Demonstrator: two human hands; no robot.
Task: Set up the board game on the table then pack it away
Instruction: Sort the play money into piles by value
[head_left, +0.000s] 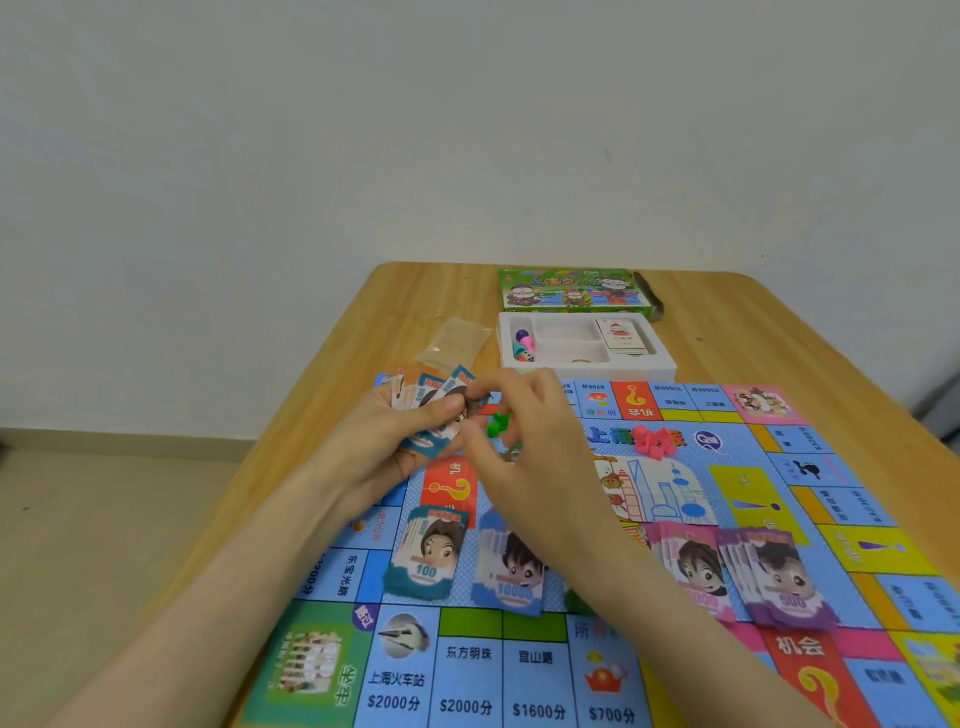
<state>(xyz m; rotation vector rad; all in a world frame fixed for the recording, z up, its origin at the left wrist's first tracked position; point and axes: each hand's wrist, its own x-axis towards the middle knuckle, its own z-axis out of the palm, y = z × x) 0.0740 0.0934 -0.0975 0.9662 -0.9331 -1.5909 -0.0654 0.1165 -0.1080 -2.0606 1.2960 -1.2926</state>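
- We judge this to be the set-up half of the task, at the sorting of the play money. Four piles lie on the near part of the game board (467, 670), and more notes are in hand.
- Our left hand (384, 441) grips a fan of banknotes (431, 400), thumb across their faces, over the board's far left part.
- Our right hand (524, 447) curls its fingers in to the fan's right edge and seems to pinch one note there, though the contact itself is blurred.
- The 100 pile (426, 564) and the 10000 pile (511, 577) lie just beside each other. Past our right forearm, the pink pile (693, 571) touches the 500 pile (779, 582).
- The next move, as we judge it, is to draw one note free without dragging its neighbours, read its value and lay it on the matching pile. Thin paper slips, so the pinch should be light.
- Beyond the board, the white tray (587, 366) holds pawns (522, 343) in one compartment and a card deck (621, 338) in another, so we think more remains to be laid out.
- The green game box (571, 291) lies behind the tray, with a clear plastic bag (457, 340) to the tray's left.
- Small green pieces (496, 423) show between our hands, and pink pieces (657, 444) sit near the board's middle.
- The tabletop (753, 332) is light wood with rounded corners, and the board lies flat on it.
- A plain pale wall (467, 130) stands behind, and pale floor (104, 519) shows to the left.
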